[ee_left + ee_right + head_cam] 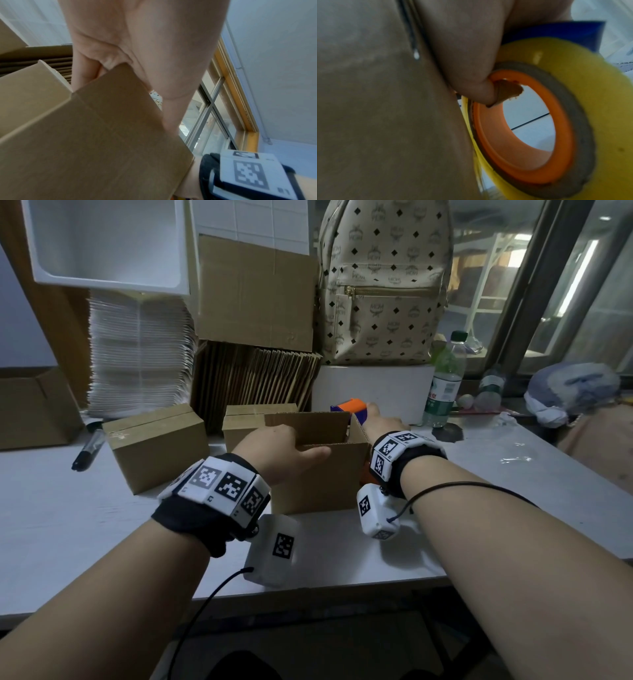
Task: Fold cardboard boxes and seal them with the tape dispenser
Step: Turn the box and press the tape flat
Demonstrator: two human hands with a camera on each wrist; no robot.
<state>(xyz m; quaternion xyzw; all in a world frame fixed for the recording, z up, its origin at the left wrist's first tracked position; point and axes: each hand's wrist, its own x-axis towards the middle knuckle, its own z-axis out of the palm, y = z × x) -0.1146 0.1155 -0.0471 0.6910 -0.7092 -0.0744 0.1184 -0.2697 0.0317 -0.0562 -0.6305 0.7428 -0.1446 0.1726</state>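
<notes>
An open-topped cardboard box (322, 474) stands mid-table with its flaps raised. My left hand (277, 448) grips its near left flap; in the left wrist view that flap (102, 135) sits between the thumb and the fingers of the left hand (137, 40). My right hand (383, 422) reaches past the box's right side to the orange and blue tape dispenser (352, 407) behind it. In the right wrist view a fingertip (481, 89) hooks into the orange core (530, 155) of the yellow tape roll (599, 108). The rest of the dispenser is hidden.
Two closed boxes (157, 446) (245, 419) stand left of and behind the open one. Flat cardboard (257, 378) and a white stack (137, 354) line the back. A marker (87, 450) lies at left. A bottle (445, 385) and a backpack (383, 282) stand at right.
</notes>
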